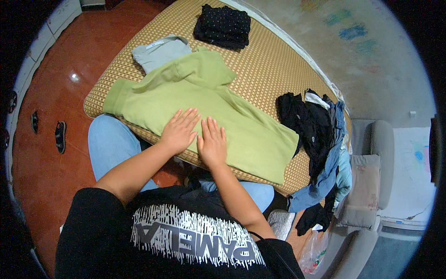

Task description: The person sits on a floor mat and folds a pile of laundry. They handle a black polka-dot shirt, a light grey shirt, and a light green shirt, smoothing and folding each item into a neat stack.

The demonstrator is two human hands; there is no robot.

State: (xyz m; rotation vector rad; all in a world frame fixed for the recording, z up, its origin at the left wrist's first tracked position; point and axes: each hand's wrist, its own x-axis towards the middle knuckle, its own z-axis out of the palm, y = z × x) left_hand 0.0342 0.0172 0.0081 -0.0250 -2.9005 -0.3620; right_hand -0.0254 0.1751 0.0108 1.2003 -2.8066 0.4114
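Observation:
A light-green shirt lies spread lengthwise across the woven mat, one short sleeve laid out on its far side. My left hand rests palm down near the shirt's near edge, fingers slightly apart. Beside it, my right hand also presses flat on the fabric, pointing away from me. Neither hand grips anything. Beyond the shirt's left part sits a folded pale-grey garment, partly covered by the green cloth.
The woven mat covers a bed-like surface against a wall. A folded black dotted garment lies at the far edge. Rumpled dark clothes and denim are heaped right, near a grey sofa. Sandals lie on the red floor.

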